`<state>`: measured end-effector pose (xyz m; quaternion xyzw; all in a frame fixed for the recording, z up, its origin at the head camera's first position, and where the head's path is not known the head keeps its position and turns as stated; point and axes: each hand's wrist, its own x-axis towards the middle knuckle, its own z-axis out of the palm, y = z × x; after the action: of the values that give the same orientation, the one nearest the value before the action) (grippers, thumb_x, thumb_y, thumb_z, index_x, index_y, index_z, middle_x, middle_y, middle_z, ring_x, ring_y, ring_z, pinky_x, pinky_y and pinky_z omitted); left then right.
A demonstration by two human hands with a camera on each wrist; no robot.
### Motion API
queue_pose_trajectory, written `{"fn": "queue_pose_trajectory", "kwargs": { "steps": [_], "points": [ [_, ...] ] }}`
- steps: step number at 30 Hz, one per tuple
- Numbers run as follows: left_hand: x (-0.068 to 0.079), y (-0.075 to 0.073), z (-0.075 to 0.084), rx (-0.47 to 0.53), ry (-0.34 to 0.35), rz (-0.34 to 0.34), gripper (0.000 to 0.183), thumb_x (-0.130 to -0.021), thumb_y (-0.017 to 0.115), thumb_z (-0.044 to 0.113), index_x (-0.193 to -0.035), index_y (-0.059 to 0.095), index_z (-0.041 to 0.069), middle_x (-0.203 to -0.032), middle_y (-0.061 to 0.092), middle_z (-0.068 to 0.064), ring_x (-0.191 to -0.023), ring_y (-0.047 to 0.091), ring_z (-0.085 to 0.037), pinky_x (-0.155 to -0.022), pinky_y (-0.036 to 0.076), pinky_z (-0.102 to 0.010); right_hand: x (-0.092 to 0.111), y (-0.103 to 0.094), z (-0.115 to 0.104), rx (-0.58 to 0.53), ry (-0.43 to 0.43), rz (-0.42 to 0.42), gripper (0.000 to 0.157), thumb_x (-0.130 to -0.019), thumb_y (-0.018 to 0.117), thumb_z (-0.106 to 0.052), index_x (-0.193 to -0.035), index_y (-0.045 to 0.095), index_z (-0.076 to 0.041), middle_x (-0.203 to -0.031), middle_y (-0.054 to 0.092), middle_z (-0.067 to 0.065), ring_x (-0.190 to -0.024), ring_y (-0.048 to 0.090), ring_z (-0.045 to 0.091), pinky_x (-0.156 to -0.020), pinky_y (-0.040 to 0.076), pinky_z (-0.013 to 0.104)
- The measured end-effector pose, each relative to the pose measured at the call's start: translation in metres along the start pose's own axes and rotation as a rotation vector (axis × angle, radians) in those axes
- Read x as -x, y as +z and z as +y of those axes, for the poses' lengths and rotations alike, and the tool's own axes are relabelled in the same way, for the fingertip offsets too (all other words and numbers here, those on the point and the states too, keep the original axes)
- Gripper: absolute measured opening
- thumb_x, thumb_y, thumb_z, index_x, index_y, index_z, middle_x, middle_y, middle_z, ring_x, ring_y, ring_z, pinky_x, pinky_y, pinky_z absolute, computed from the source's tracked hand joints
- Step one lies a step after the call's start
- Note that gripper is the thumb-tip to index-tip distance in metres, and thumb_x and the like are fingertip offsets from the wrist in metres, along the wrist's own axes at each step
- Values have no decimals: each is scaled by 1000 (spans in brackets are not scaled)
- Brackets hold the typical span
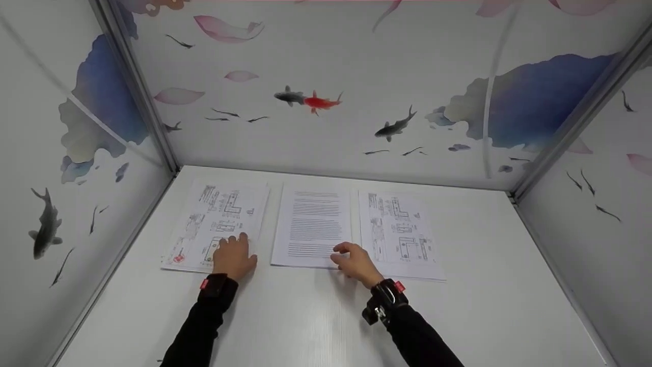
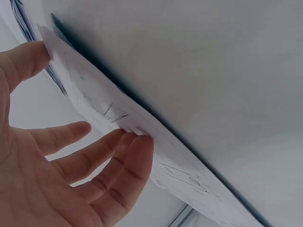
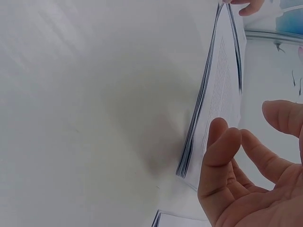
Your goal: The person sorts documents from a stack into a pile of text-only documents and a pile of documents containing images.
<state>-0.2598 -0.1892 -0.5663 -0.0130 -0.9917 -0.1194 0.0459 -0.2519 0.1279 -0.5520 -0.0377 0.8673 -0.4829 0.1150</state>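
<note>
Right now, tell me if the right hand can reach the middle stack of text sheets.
Likely yes: the right hand is by the near right corner of the stack of text sheets, nothing visible between.

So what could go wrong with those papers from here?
Perhaps two things. The left hand touches the left stack, so a small drag might push its top sheet out of line. And the left stack and right stack both show similar line drawings, so pages could get mixed up, though the left one's red mark would help tell them apart.
</note>
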Motion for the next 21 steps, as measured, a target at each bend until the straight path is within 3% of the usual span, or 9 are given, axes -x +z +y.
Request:
{"fn": "queue_pose_trajectory", "kwargs": {
  "steps": [5, 8, 11, 13, 15, 17, 20, 21],
  "points": [
    [-4, -8, -3, 93, -1, 10, 25, -87, 61, 9, -104, 63, -9, -79, 65, -23, -70, 63, -35, -58, 50, -48, -1, 1, 0, 1, 0, -6, 36, -92, 64, -25, -120, 63, -2, -122, 60, 17, -83, 65, 20, -62, 51, 28],
    [-3, -10, -10, 145, 10, 32, 12, -87, 55, -1, -95, 62, -8, -73, 64, -22, -64, 64, -34, -54, 49, -47, -1, 3, 1, 1, -8, -24, 35, -92, 64, -25, -119, 62, -2, -116, 62, 15, -81, 65, 19, -60, 51, 27],
    [-1, -11, -14, 175, 9, 42, 26, -89, 54, -5, -114, 60, -7, -77, 66, -23, -64, 65, -33, -55, 50, -47, -1, 6, 1, 0, -15, -52, 35, -93, 63, -25, -119, 62, -2, -111, 64, 14, -81, 66, 20, -59, 51, 26],
    [1, -11, -15, 176, 15, 31, 41, -91, 54, -4, -132, 55, -1, -82, 67, -22, -65, 64, -31, -57, 50, -45, -1, 6, 1, -3, -16, -70, 34, -94, 63, -25, -119, 62, -2, -109, 64, 14, -80, 66, 20, -59, 50, 25],
    [2, -12, -14, 148, 47, 32, 47, -92, 55, -3, -138, 52, 5, -84, 67, -20, -66, 63, -29, -57, 50, -44, -1, 7, 0, -5, -16, -80, 34, -94, 62, -25, -119, 62, -2, -108, 64, 14, -81, 66, 20, -58, 50, 25],
    [4, -9, -12, 104, 83, 43, 34, -92, 56, -2, -125, 62, 5, -80, 66, -18, -65, 62, -29, -55, 50, -44, -1, 7, -1, -10, -14, -82, 33, -94, 62, -25, -119, 62, -2, -108, 65, 14, -81, 66, 22, -58, 50, 25],
    [4, -4, -7, 39, 105, 89, 4, -88, 63, 2, -89, 65, -1, -71, 63, -15, -61, 61, -30, -50, 48, -44, -1, 9, -1, -13, -18, -90, 32, -94, 63, -24, -118, 62, -2, -107, 65, 14, -82, 67, 23, -59, 50, 26],
    [4, -2, -6, 25, 100, 98, 10, -87, 66, 6, -80, 63, 0, -66, 61, -14, -59, 60, -29, -48, 47, -43, -1, 10, -1, -17, -16, -96, 32, -94, 63, -24, -118, 62, -3, -107, 65, 14, -82, 67, 23, -59, 50, 26]
  ]
}}
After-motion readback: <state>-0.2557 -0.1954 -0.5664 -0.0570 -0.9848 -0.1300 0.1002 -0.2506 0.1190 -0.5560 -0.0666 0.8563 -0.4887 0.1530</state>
